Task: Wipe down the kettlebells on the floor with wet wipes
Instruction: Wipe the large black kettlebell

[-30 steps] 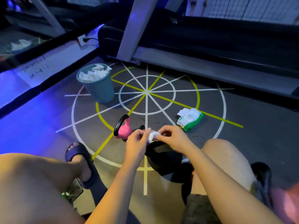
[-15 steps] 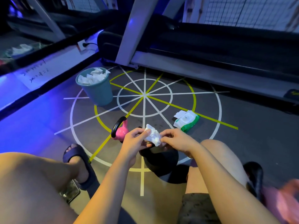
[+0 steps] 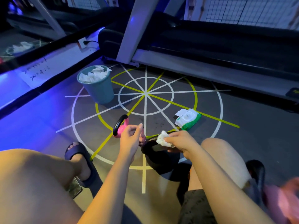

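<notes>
A black kettlebell (image 3: pixel 161 160) stands on the floor between my knees. My right hand (image 3: pixel 179 141) holds a crumpled white wet wipe (image 3: pixel 162 139) against the kettlebell's handle. My left hand (image 3: pixel 130 139) hovers just left of that handle with loosely curled fingers and holds nothing. Behind my left hand sits a small pink kettlebell (image 3: pixel 120 126) with a black handle, partly hidden by the hand.
A green and white wet wipe pack (image 3: pixel 187 118) lies open on the floor to the right. A blue bin (image 3: pixel 98 91) full of used wipes stands at the back left. A treadmill (image 3: pixel 194 50) runs along the back. A phone (image 3: pixel 75 189) lies by my left foot.
My left hand has let go of the wipe and moved left. My right hand has brought the wipe down onto the black kettlebell's handle.
</notes>
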The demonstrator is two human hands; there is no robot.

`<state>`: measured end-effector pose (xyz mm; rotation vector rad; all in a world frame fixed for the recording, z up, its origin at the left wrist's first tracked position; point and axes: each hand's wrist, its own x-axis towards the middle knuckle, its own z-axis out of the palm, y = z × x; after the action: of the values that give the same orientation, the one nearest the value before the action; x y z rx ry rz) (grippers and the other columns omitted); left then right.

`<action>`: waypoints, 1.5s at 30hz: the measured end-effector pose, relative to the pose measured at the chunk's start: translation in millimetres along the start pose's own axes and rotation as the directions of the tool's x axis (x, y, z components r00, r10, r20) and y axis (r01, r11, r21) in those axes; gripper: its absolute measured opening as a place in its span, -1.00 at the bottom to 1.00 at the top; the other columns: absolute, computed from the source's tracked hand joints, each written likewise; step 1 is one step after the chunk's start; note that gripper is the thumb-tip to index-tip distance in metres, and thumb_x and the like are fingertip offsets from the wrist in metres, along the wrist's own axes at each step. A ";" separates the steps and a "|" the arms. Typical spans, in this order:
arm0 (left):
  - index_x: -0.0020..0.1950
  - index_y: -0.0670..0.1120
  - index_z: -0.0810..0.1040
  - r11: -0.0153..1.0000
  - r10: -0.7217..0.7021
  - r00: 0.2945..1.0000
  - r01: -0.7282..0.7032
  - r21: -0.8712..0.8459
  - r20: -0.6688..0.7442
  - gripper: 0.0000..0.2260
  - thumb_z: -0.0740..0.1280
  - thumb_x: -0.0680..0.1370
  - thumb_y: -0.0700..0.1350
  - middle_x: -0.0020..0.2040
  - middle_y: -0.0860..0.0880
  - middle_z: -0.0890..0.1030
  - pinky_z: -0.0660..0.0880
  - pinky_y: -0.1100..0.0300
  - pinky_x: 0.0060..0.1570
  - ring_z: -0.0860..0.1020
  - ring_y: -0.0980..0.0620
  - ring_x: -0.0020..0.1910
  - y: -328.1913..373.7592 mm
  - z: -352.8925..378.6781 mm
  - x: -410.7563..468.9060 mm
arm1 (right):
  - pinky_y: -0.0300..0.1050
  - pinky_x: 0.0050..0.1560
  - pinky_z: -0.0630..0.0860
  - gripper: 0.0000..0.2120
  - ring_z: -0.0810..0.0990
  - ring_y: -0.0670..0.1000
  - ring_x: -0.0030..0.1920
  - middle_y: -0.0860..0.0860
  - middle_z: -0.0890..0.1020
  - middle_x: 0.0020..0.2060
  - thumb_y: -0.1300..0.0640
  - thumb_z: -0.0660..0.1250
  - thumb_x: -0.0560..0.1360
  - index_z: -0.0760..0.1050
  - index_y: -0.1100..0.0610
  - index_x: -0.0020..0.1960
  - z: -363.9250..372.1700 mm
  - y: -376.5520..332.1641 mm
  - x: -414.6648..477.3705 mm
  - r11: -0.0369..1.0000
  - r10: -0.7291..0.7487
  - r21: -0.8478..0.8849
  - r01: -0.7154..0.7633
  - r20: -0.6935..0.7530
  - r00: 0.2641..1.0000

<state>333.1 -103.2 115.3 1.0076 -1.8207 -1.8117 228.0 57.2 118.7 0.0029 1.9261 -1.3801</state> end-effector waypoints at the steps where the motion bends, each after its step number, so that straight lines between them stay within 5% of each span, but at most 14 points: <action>1: 0.04 -0.10 0.57 1.000 -0.001 1.000 0.002 0.013 -0.018 -0.80 0.36 0.63 0.03 -0.19 -0.07 0.67 0.54 0.27 -0.34 0.59 0.04 -0.30 -5.1 -2.7 2.6 | -0.10 -0.34 0.63 -0.88 0.62 0.07 -0.21 0.14 0.63 -0.19 0.25 0.46 0.47 0.63 0.27 -0.02 4.0 11.7 3.5 0.998 0.064 0.009 -0.063 -0.053 0.997; 6: 0.11 0.13 0.65 0.961 0.047 0.998 -0.058 0.269 0.050 -0.88 0.35 0.63 -0.01 -0.01 0.12 0.69 0.63 0.07 0.05 0.65 0.12 0.00 -34.5 -13.9 15.3 | -0.28 -0.42 0.48 -0.77 0.64 -0.06 -0.30 0.06 0.65 -0.21 0.04 0.48 0.42 0.65 0.19 -0.05 44.5 64.4 18.9 0.971 0.193 -0.089 -0.220 -0.244 0.950; 10: 0.17 0.02 0.70 0.917 0.069 0.983 -0.130 0.378 0.171 -0.83 0.41 0.60 -0.11 -0.01 0.13 0.71 0.48 0.49 -0.06 0.62 0.33 -0.03 -46.2 -17.3 11.2 | -0.13 -0.27 0.41 -0.74 0.53 -0.01 -0.28 0.00 0.56 -0.36 0.13 0.38 0.53 0.55 0.09 -0.34 70.5 80.3 18.6 0.977 -0.089 -0.215 0.012 -0.355 0.930; 22: 0.15 -0.07 0.72 0.905 0.033 0.983 -0.106 0.411 0.183 -0.70 0.59 0.42 -0.16 -0.07 0.05 0.72 0.40 0.56 -0.10 0.57 0.49 -0.16 -68.5 -18.6 21.7 | -0.15 0.19 0.41 -0.80 0.55 0.08 0.16 0.07 0.61 0.11 0.20 0.31 0.56 0.66 0.18 0.11 100.6 93.6 48.4 0.914 -0.225 -0.392 0.104 -0.278 0.934; 25: 0.13 -0.08 0.72 0.910 0.038 0.984 -0.107 0.400 0.176 -0.72 0.58 0.43 -0.20 -0.12 0.07 0.70 0.40 0.55 -0.11 0.58 0.46 -0.18 -68.7 -18.2 20.6 | -0.20 0.03 0.46 -0.81 0.61 0.08 0.07 0.07 0.67 0.03 0.22 0.32 0.55 0.68 0.17 0.08 97.1 87.9 51.1 0.975 -0.094 -0.223 0.027 -0.300 0.949; 27: 0.13 -0.08 0.72 0.914 0.047 0.982 -0.115 0.389 0.181 -0.73 0.56 0.44 -0.21 -0.12 0.07 0.70 0.42 0.52 -0.10 0.60 0.41 -0.17 -67.5 -17.2 16.5 | -0.19 -0.10 0.51 -0.82 0.65 0.08 -0.02 0.10 0.71 -0.09 0.28 0.31 0.53 0.68 0.16 0.03 95.8 82.2 53.4 0.984 0.120 0.160 -0.082 -0.247 0.961; 29: 0.13 -0.05 0.71 0.920 0.038 0.985 -0.101 0.378 0.171 -0.73 0.56 0.44 -0.20 -0.09 0.05 0.72 0.44 0.48 -0.09 0.62 0.38 -0.15 -68.6 -17.1 14.2 | -0.10 0.03 0.57 -0.78 0.65 0.11 0.01 0.14 0.70 -0.08 0.38 0.29 0.53 0.65 0.18 0.03 95.6 76.4 51.7 0.796 0.269 0.584 -0.163 -0.099 0.958; 31: 0.14 -0.06 0.71 0.924 0.025 0.988 -0.081 0.374 0.152 -0.73 0.55 0.45 -0.21 -0.07 0.04 0.72 0.44 0.51 -0.10 0.63 0.37 -0.12 -66.4 -16.1 11.0 | -0.06 0.12 0.55 -0.77 0.64 0.11 0.06 0.17 0.69 -0.04 0.42 0.27 0.54 0.61 0.23 0.09 95.5 74.8 48.2 0.663 0.270 0.732 -0.155 -0.040 0.962; 33: 0.16 -0.08 0.70 0.926 0.021 0.989 -0.074 0.371 0.145 -0.73 0.54 0.46 -0.22 -0.05 0.02 0.72 0.43 0.54 -0.10 0.64 0.35 -0.08 -65.3 -14.4 9.0 | -0.14 0.05 0.55 -0.80 0.65 0.05 0.02 0.08 0.70 -0.08 0.35 0.29 0.55 0.64 0.16 0.05 93.7 75.3 42.8 0.813 0.178 0.574 -0.095 -0.089 0.980; 35: 0.19 -0.10 0.69 0.917 0.032 0.989 -0.088 0.390 0.147 -0.72 0.53 0.48 -0.21 -0.03 0.00 0.71 0.42 0.55 -0.10 0.61 0.42 -0.11 -65.6 -13.5 6.8 | -0.21 0.00 0.50 -0.81 0.62 -0.01 0.02 -0.02 0.67 -0.08 0.29 0.30 0.57 0.66 0.12 0.05 93.7 76.6 39.8 0.981 0.023 0.191 0.015 -0.195 0.981; 38: 0.22 -0.13 0.68 0.907 0.030 0.990 -0.085 0.413 0.139 -0.70 0.52 0.49 -0.20 -0.01 -0.02 0.71 0.41 0.56 -0.11 0.58 0.48 -0.14 -66.1 -12.5 6.5 | -0.22 0.05 0.44 -0.81 0.57 0.04 0.05 0.00 0.56 -0.01 0.29 0.26 0.57 0.65 0.21 0.05 93.9 87.3 40.9 0.962 -0.188 -0.239 0.135 -0.212 0.959; 40: 0.24 -0.12 0.68 0.898 0.023 0.990 -0.083 0.433 0.143 -0.69 0.52 0.50 -0.18 0.00 -0.01 0.71 0.41 0.57 -0.10 0.56 0.50 -0.13 -66.7 -12.3 8.3 | -0.23 -0.06 0.39 -0.80 0.55 0.01 -0.01 -0.03 0.51 -0.01 0.25 0.20 0.58 0.58 0.07 0.01 95.6 86.6 32.7 0.969 -0.195 -0.191 0.155 -0.217 0.956; 43: 0.26 -0.08 0.67 0.878 0.022 0.989 -0.090 0.470 0.147 -0.67 0.51 0.50 -0.14 0.02 0.02 0.70 0.40 0.58 -0.11 0.55 0.51 -0.11 -67.4 -12.8 9.9 | 0.08 0.23 0.31 -0.78 0.49 -0.01 0.08 -0.15 0.51 0.04 0.09 0.15 0.56 0.51 -0.18 -0.01 102.3 91.1 30.8 0.984 -0.139 -0.142 0.104 -0.261 0.955; 45: 0.27 -0.08 0.67 0.873 0.037 0.989 -0.101 0.477 0.141 -0.66 0.52 0.50 -0.13 0.03 0.01 0.71 0.41 0.57 -0.10 0.57 0.47 -0.10 -68.4 -12.8 9.1 | -0.05 0.28 0.33 -0.75 0.52 -0.02 0.02 -0.14 0.54 -0.05 0.17 0.16 0.58 0.56 -0.08 0.06 101.5 88.7 33.2 0.998 -0.056 0.005 0.060 -0.267 0.962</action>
<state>351.1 -112.5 48.1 0.9878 -2.4320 -1.4303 297.9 -1.8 14.1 0.1473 2.1527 -1.4938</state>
